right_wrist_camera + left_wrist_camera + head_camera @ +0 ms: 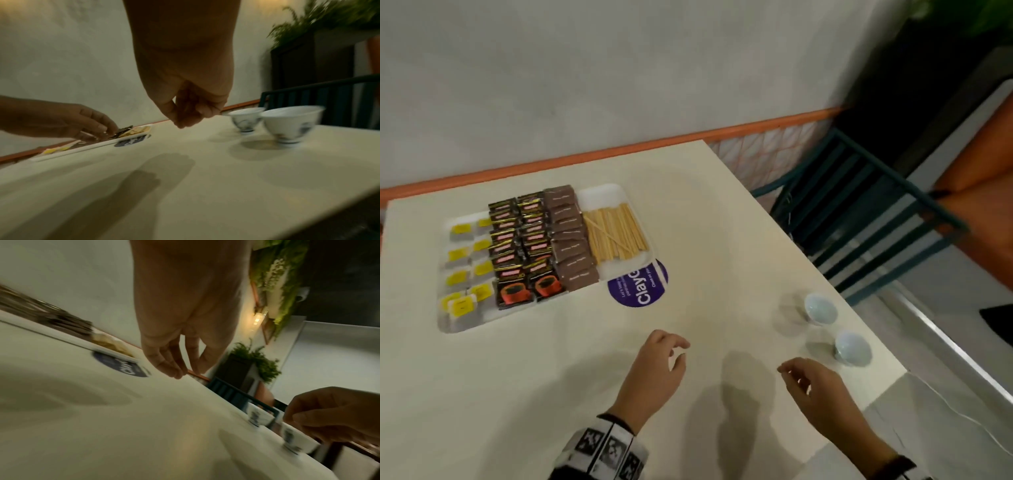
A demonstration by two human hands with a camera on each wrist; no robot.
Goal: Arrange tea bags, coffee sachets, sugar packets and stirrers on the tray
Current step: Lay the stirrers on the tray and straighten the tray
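Tray [616, 195] looks fully arranged; both hands, left [654, 370] and right [815, 387], hover empty, fingers loosely curled; only tidying likely remains

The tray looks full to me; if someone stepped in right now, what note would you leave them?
Left hand: loosely curled, holding nothing, above the table.
Right hand: the same, near two small cups.
White tray: rows from left are yellow-tagged tea bags, black coffee sachets, brown sugar packets, wooden stirrers.
Done: all four kinds on the tray.
Left: perhaps straighten one stirrer lying askew.
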